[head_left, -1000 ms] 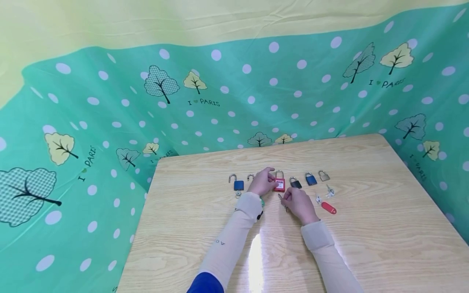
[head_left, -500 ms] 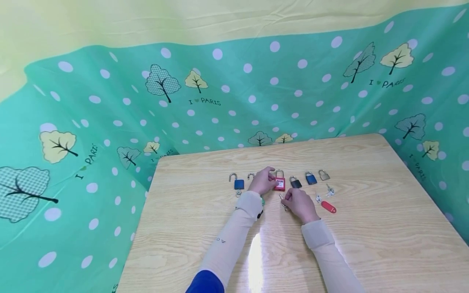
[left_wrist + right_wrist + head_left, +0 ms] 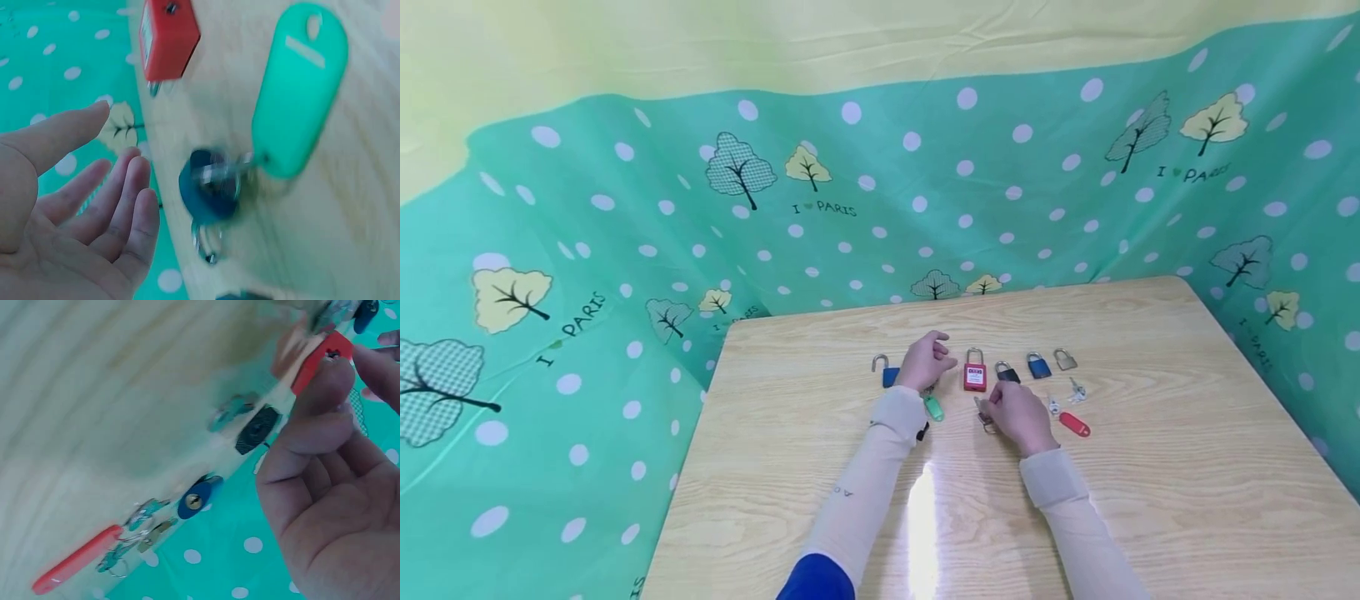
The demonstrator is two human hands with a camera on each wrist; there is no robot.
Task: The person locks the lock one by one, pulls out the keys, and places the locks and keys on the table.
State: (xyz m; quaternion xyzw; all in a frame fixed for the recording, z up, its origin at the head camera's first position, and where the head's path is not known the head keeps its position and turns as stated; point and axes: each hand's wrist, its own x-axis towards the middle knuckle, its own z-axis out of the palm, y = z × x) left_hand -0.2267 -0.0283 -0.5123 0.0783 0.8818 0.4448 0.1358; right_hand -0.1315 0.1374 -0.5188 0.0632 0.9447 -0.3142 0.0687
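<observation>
1. The person's right hand (image 3: 1018, 414) has thumb and forefinger drawn together, apparently pinching a small set of keys (image 3: 985, 420); the wrist view does not show the grip itself. The keys sit just in front of the red padlock (image 3: 975, 377), apart from it. A loose pinch could let a key swivel on its ring, so its tip would point away from the keyhole.

2. The left hand (image 3: 927, 362) is released, fingers relaxed and thumb spread, holding nothing. With no hand bracing it, the red padlock would likely slide or turn if a key pressed into it.

3. Below the left hand, a dark blue padlock (image 3: 209, 187) carries a key and a green tag (image 3: 934, 407). A low sweep of that hand or its sleeve could drag the tag and skew the lock.

4. The right knuckles lie close to the black padlock (image 3: 1007, 373); any sideways shift might knock it out of line.

5. Half a second ago, the left fingertips were at the red padlock's edge; now a gap separates them. The green tag shows more fully from the head, while the open shackle beside it is hidden. The right hand and keys have barely moved.
</observation>
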